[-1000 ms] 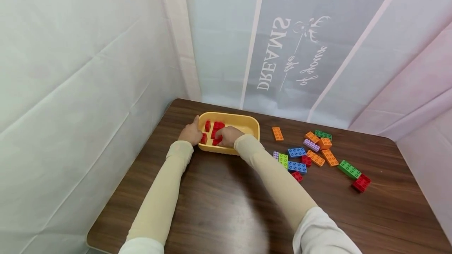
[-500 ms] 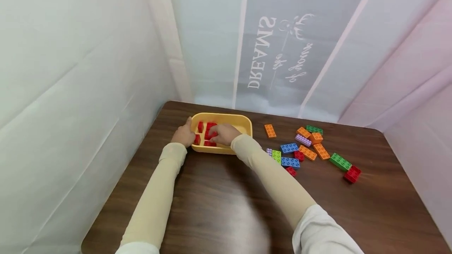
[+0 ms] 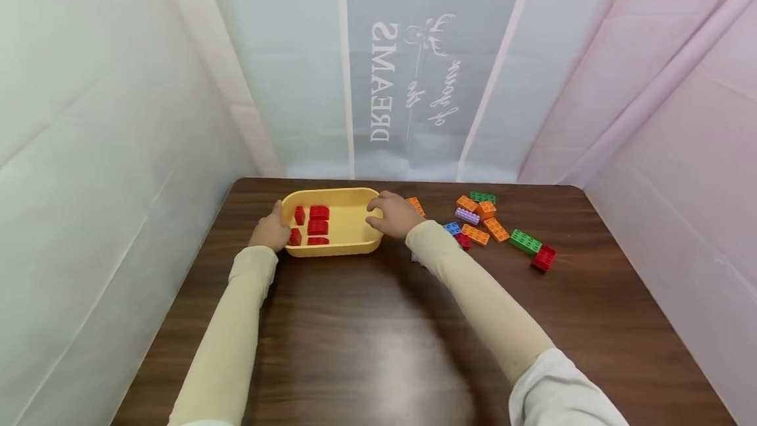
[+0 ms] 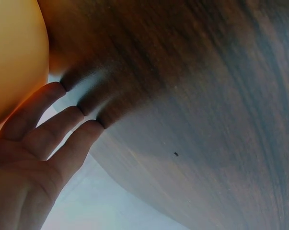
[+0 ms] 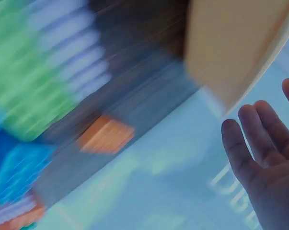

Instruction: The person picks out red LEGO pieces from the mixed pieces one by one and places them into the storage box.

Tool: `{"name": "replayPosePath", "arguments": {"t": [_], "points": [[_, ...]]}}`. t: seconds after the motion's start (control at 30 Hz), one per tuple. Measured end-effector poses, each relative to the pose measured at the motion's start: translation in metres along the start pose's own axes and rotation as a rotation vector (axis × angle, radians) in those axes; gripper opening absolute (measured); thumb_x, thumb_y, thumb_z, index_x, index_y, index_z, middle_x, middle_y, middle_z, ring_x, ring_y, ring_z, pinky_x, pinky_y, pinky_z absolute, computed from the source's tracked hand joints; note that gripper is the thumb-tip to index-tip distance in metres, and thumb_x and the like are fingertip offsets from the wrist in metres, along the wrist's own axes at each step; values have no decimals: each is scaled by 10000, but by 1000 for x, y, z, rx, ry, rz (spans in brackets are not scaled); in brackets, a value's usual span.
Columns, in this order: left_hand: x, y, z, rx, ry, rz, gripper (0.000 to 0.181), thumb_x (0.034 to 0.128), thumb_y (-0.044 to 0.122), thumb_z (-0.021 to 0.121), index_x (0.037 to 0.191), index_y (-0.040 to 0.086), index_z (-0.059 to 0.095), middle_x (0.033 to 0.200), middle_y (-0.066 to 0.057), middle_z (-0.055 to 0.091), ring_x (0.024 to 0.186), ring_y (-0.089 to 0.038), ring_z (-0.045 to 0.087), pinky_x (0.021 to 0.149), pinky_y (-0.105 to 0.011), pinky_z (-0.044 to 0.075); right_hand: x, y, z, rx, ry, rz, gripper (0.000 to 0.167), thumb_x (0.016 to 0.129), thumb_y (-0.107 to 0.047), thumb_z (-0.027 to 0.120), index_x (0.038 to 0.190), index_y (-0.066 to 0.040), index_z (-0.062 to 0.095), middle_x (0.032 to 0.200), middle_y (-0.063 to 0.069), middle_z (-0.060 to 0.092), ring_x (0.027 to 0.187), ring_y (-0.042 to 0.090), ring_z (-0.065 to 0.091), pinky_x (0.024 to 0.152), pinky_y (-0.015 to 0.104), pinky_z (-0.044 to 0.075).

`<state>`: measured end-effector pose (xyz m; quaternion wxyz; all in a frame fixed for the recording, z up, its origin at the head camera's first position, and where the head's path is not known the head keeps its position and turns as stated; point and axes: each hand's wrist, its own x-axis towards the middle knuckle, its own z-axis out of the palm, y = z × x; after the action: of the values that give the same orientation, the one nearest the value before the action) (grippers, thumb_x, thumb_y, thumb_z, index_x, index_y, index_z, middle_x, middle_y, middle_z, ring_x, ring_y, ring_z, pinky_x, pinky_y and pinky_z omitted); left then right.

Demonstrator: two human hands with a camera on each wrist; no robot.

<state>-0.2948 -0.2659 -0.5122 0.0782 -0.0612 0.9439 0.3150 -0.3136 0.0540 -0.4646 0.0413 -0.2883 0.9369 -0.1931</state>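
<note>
At the back of the table a yellow tray (image 3: 349,223) holds several red toy bricks (image 3: 317,227), grouped in its left half. My left hand (image 3: 271,231) is at the tray's left end, thumb over the rim and index finger along the outside. In the left wrist view, three fingers (image 4: 60,127) lie outside the tray wall, near the tabletop; thumb and index are out of that view. Over the tray's right rim is my right hand (image 3: 395,213), its fingers spread and nothing held. The right wrist view shows those fingers (image 5: 269,122) apart, beside the tray wall.
Right of the tray lie loose bricks: orange (image 3: 476,235), purple (image 3: 467,216), blue (image 3: 452,228), green (image 3: 525,241) and red (image 3: 543,258). My right forearm partly hides the nearer ones. Fabric walls (image 3: 437,150) border the table's back and sides.
My right hand has moved right, from among the red bricks inside the tray to its right rim. My left hand stays at the left end. The head view has turned right.
</note>
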Motion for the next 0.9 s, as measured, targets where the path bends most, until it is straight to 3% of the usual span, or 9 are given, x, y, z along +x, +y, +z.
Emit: {"name": "replayPosePath", "arguments": {"t": [0.27,0.53,0.73,0.9], "points": [[0,-3,-3,35,-42,-2,768,963,145,385,1611,22,-7,1499,-345,369,1120,-421,509,1024,-582,390,-62,58,-33,25,56,159,452,994,-368,627,1356,-98,634,1374,114,537,1263,317,503,1029,510,420],[1,-1,-5,46,-62,1,784,960,133,398,1596,1,-41,1483,-370,363,1053,-424,511,1004,-598,397,-138,129,-63,-16,91,332,512,950,-302,679,1363,-10,603,1401,232,519,1307,433,435,1072,597,340],[-2,-2,-10,60,-80,-7,790,967,147,399,1582,-15,-69,1488,-392,325,1069,-450,488,1017,-614,378,-200,189,-73,-51,-2,483,693,939,-332,687,1438,100,476,1439,341,442,1332,514,371,1072,636,301],[-2,2,-10,76,-86,5,791,967,151,400,1578,-24,-70,1489,-402,311,1096,-466,476,1036,-624,354,-242,219,-69,-10,-57,561,849,900,-368,740,1461,158,381,1449,414,357,1342,568,307,1078,652,271]]}}
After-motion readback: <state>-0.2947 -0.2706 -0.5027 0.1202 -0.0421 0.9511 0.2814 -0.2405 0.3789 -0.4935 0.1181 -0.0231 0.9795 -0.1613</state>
